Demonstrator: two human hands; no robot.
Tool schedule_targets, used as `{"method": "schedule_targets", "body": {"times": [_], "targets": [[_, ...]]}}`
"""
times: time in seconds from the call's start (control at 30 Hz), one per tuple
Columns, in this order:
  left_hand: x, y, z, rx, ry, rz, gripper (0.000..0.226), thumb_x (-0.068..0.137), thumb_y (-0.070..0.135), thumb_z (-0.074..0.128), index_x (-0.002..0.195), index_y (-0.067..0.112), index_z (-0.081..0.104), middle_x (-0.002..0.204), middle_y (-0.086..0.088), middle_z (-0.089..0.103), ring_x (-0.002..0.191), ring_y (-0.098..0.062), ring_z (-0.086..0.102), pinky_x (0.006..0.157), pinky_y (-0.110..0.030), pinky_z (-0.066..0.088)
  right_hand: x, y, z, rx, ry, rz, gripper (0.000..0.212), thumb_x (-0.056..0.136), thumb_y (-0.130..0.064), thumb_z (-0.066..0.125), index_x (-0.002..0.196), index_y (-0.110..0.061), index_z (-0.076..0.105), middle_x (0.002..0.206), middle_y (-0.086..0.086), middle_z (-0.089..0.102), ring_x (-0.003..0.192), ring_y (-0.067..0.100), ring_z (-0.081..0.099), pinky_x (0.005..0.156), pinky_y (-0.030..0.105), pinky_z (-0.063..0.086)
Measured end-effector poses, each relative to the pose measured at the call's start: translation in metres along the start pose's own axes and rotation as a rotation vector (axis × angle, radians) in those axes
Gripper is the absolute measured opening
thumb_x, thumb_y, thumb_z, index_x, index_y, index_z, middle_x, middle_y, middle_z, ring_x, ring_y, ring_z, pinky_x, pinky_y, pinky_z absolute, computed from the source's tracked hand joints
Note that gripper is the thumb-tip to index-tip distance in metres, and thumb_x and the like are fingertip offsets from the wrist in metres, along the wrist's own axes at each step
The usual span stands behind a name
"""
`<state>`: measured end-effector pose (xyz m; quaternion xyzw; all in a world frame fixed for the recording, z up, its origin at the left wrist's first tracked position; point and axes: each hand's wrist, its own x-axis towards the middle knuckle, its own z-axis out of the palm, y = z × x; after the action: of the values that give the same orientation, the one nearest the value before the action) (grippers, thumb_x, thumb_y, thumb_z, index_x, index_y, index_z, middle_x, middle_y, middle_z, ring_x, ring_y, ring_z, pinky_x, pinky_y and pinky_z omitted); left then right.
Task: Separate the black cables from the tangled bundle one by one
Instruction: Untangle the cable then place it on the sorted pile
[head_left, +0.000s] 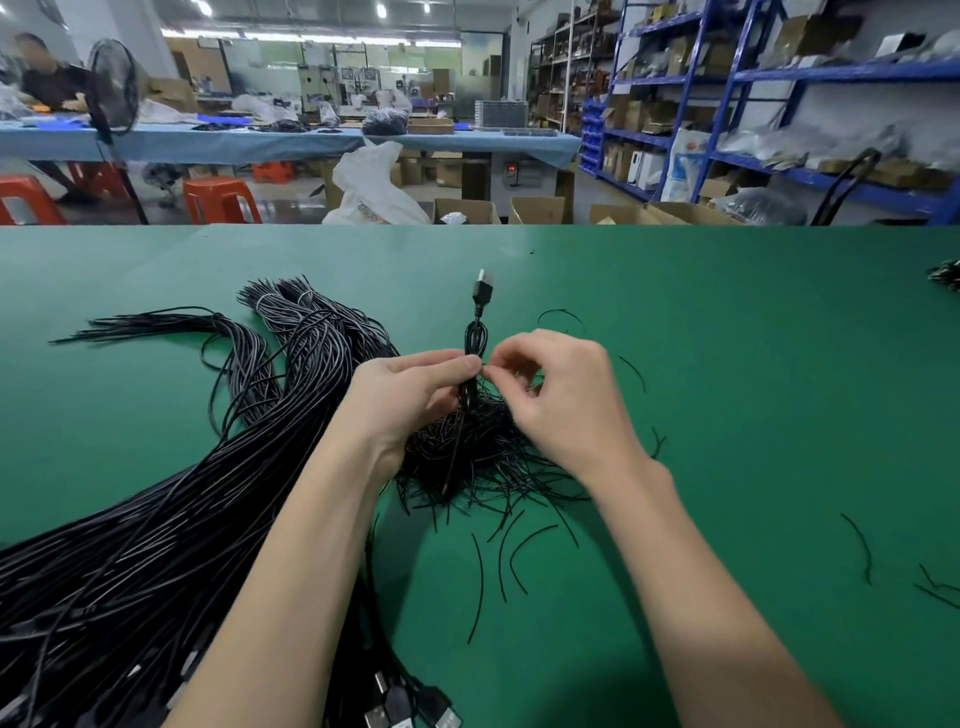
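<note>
From the head view, a green desk carries the work; near its middle the left hand pinches a folded black cable between thumb and forefinger, holding it upright so that its USB plug points toward the far edge; the right hand meets it from the other side, its curled fingertips pinching at the same spot on the cable, touching the left fingertips; directly beneath both hands lies a heap of short black wire ties, with loose ties scattered toward the near edge and the right edge; the large bundle of black cables sprawls across the left half of the desk, running from the near left corner up to tied ends by the middle; more plugs show at the near edge.
</note>
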<state>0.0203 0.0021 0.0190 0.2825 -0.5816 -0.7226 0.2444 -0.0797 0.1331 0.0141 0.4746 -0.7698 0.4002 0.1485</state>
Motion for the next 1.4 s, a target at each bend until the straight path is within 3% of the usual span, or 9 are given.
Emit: {"method": "schedule_targets", "body": {"times": [0.1,0.23,0.4,0.77,0.87,1.03,1.1,1.27,1.4], "targets": [[-0.001,-0.001,-0.005,-0.039,-0.018,0.030,0.018,0.072,0.016,0.086,0.088,0.014,0.079,0.081,0.002,0.077,0.065,-0.002,0.064,0.070,-0.020,0.051,0.003,-0.001,-0.003,0.498,-0.188,0.458,0.017,0.089,-0.039,0.077,0.086,-0.022,0.077,0.081,-0.011,0.076,0.058,0.005,0.065,0.057,0.020,0.054],[0.000,-0.002,-0.004,-0.034,-0.024,0.046,0.014,0.072,0.018,0.088,0.084,0.017,0.081,0.096,-0.003,0.079,0.080,-0.006,0.069,0.076,-0.020,0.051,0.003,0.001,-0.009,1.092,-0.407,0.943,0.033,0.084,-0.045,0.075,0.075,-0.014,0.083,0.083,0.001,0.077,0.054,0.004,0.062,0.043,0.012,0.048],[-0.003,0.001,-0.004,-0.028,-0.033,0.058,0.008,0.070,0.020,0.088,0.076,0.021,0.082,0.093,-0.002,0.079,0.076,-0.005,0.069,0.072,-0.017,0.052,0.006,-0.003,-0.006,1.307,-0.401,1.026,0.022,0.076,-0.034,0.078,0.070,-0.013,0.083,0.076,-0.001,0.073,0.050,0.003,0.058,0.036,0.009,0.040],[-0.003,0.003,-0.004,-0.026,-0.027,0.063,0.019,0.074,0.015,0.086,0.091,0.013,0.080,0.095,-0.006,0.078,0.080,-0.008,0.069,0.069,-0.017,0.052,0.001,-0.003,0.003,1.494,-0.339,1.090,0.008,0.072,-0.016,0.080,0.076,-0.009,0.080,0.076,0.000,0.071,0.053,0.004,0.060,0.036,0.009,0.040],[-0.004,0.006,-0.002,-0.093,-0.040,0.013,0.023,0.072,0.013,0.084,0.094,0.008,0.078,0.086,-0.005,0.078,0.064,-0.004,0.066,0.060,-0.014,0.053,0.001,-0.011,0.016,1.391,-0.134,0.948,0.003,0.085,-0.010,0.076,0.083,-0.010,0.077,0.075,0.000,0.072,0.055,0.003,0.060,0.042,0.011,0.044],[-0.007,0.013,-0.002,-0.259,-0.088,-0.091,0.003,0.067,0.014,0.081,0.069,0.012,0.079,0.067,0.006,0.071,0.051,0.000,0.061,0.047,-0.010,0.048,-0.007,-0.011,0.026,0.285,0.412,-0.056,0.005,0.090,-0.013,0.077,0.087,-0.014,0.079,0.083,-0.006,0.074,0.063,0.010,0.066,0.060,0.020,0.047],[-0.009,0.016,-0.003,-0.259,-0.129,-0.046,0.003,0.062,0.017,0.081,0.064,0.015,0.081,0.071,0.006,0.073,0.055,0.000,0.062,0.051,-0.010,0.050,-0.006,-0.008,0.021,0.153,0.439,-0.148,0.005,0.091,-0.019,0.076,0.086,-0.018,0.078,0.084,-0.011,0.074,0.059,0.009,0.060,0.058,0.017,0.043],[-0.009,0.019,-0.010,-0.184,-0.133,0.072,0.017,0.059,0.021,0.084,0.076,0.017,0.083,0.087,0.002,0.077,0.068,-0.001,0.067,0.063,-0.012,0.053,0.006,-0.016,0.001,1.152,-0.179,0.695,0.034,0.099,-0.041,0.062,0.080,-0.019,0.080,0.077,-0.006,0.073,0.044,0.006,0.047,0.036,0.014,0.028],[-0.011,0.017,-0.009,-0.111,-0.150,0.117,0.033,0.061,0.024,0.083,0.092,0.014,0.078,0.092,-0.001,0.078,0.073,-0.002,0.068,0.066,-0.014,0.052,0.006,-0.014,-0.002,1.494,-0.414,0.927,0.034,0.092,-0.039,0.066,0.070,-0.017,0.077,0.069,-0.007,0.061,0.038,0.001,0.034,0.030,0.011,0.018]]}}
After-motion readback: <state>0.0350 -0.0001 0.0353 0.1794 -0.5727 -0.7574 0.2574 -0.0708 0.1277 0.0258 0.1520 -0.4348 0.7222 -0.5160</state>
